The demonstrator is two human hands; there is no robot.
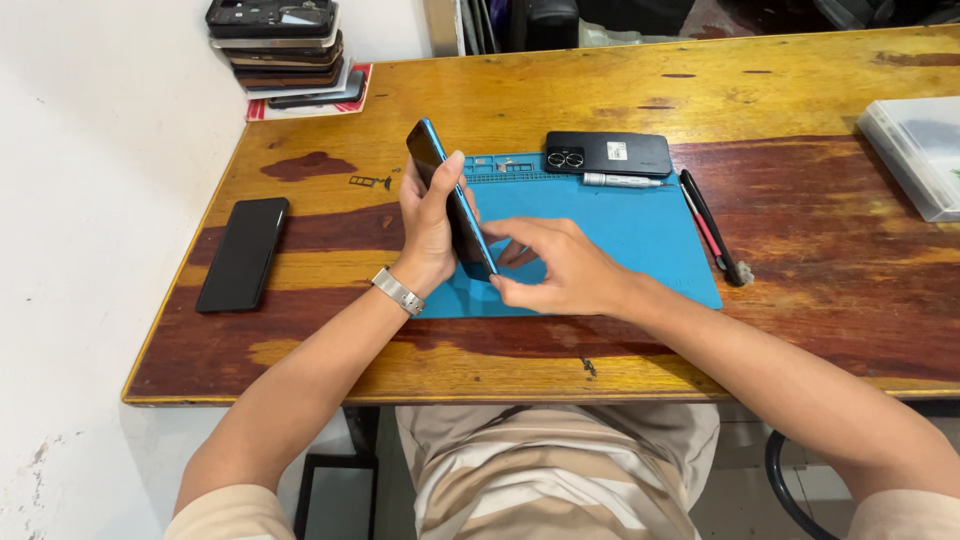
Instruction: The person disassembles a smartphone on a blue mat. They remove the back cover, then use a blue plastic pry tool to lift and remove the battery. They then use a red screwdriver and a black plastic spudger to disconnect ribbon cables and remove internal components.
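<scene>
My left hand (428, 225) grips a blue-edged phone (440, 170) and holds it tilted on its edge above a blue work mat (640, 235). A metal watch band sits on that wrist. My right hand (555, 265) touches the phone's lower end with fingertips and thumb, palm resting over the mat. On the mat's far edge lie a black phone back cover (610, 153) with two camera rings and a small silver screwdriver (620, 181).
A black phone (243, 253) lies face up at the table's left. A stack of phone frames (285, 50) stands at the far left corner. Black and red tools (712, 230) lie right of the mat. A clear plastic box (920, 150) sits far right.
</scene>
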